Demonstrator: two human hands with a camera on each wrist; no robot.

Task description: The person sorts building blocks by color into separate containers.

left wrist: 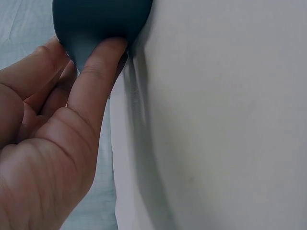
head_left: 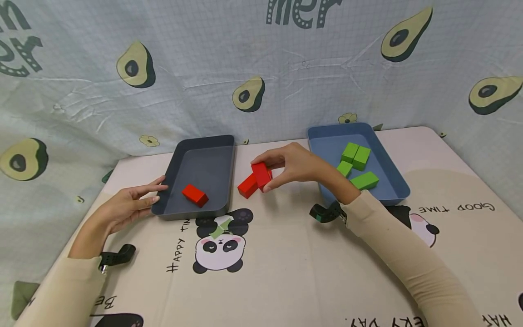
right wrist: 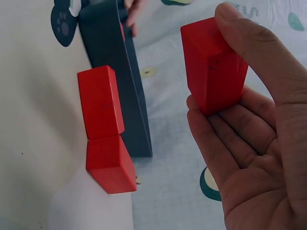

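In the head view my right hand (head_left: 298, 163) holds a red block (head_left: 260, 176) between thumb and fingertips. The right wrist view shows this block (right wrist: 223, 76) above the fingers, with the thumb on its top. Below it, two more red blocks (right wrist: 100, 103) lie end to end on the table; in the head view the held block partly hides them. My left hand (head_left: 127, 206) grips the left side of a dark grey tray (head_left: 163, 206), thumb near its front corner. One red block (head_left: 194, 195) lies inside that tray. In the left wrist view, the thumb presses the tray's corner (left wrist: 96, 28).
To the right, a blue tray (head_left: 394, 181) holds several green blocks (head_left: 365, 180), and my right forearm crosses its front left corner. A patterned cloth (head_left: 278, 272) covers the table, and an avocado-print curtain (head_left: 196, 91) hangs behind both trays.
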